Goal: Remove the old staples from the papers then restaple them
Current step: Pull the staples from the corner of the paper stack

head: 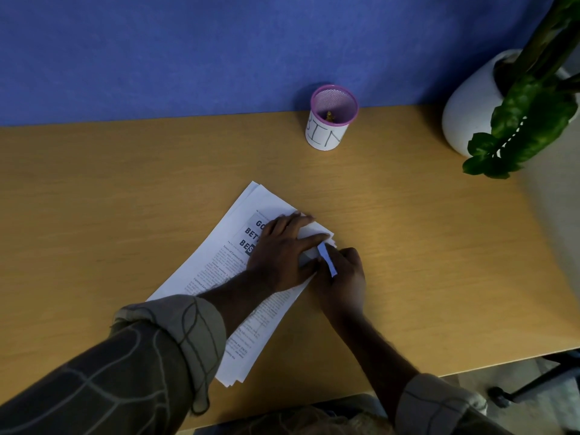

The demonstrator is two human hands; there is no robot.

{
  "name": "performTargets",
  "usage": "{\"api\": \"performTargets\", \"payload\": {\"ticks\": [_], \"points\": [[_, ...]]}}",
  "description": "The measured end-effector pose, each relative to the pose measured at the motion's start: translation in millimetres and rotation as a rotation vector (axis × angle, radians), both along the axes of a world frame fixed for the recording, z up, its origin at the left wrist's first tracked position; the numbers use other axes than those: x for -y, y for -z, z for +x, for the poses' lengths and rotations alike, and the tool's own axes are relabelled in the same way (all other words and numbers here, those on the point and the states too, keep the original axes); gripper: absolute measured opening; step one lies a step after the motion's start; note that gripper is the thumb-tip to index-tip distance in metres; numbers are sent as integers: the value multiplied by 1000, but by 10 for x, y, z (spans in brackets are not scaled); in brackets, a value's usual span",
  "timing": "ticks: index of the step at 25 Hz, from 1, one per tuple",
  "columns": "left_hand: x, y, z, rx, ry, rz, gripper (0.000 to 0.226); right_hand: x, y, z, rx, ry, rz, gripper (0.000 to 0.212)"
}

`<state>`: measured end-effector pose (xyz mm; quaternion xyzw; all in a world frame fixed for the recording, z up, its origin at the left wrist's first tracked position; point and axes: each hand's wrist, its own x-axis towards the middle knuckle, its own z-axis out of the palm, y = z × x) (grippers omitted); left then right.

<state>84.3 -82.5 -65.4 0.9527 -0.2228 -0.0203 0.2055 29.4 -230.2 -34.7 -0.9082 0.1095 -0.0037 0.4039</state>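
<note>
The papers (pixel 219 271) lie as a slanted stack on the wooden desk (pixel 94 199), and everything else is placed from them. The left hand (pixel 279 249) rests flat on top of the stack, near its upper right corner, with straight fingers spread and pressing the sheets down. Just to the right of this hand, at the right edge of the papers, the right hand (pixel 342 274) has its fingers curled around a small pale blue tool (pixel 328 260); it is perhaps a staple remover, but the view is too dim to be sure. The tip of the tool touches the corner of the papers. Behind the papers, against the blue wall, stands a pink mesh cup (pixel 331 120) labelled BIN. Far to the right of the papers is a white pot (pixel 470 108) with a green plant.
</note>
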Motion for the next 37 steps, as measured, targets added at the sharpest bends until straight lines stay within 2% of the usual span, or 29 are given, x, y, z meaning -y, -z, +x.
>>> {"api": "performTargets", "payload": {"ticks": [3,12,18,23,32,37], "points": [[9,15,-15,17,-7,23,57,54,-2,-34,13,76,-44,24],[11,-46,29,-9,-14,-29,57,89,-60,-2,-51,74,-114,23],[-201,-50,207,30,150,-4,65,54,-85,25,-39,-13,-182,24],[-175,19,166,63,137,13,68,12,-40,47,-37,27,-179,25],[-171,-25,195,17,128,24,69,-34,-91,63,-67,60,-129,33],[-145,-72,212,-25,115,46,68,-49,-104,96,-80,44,-110,29]]}}
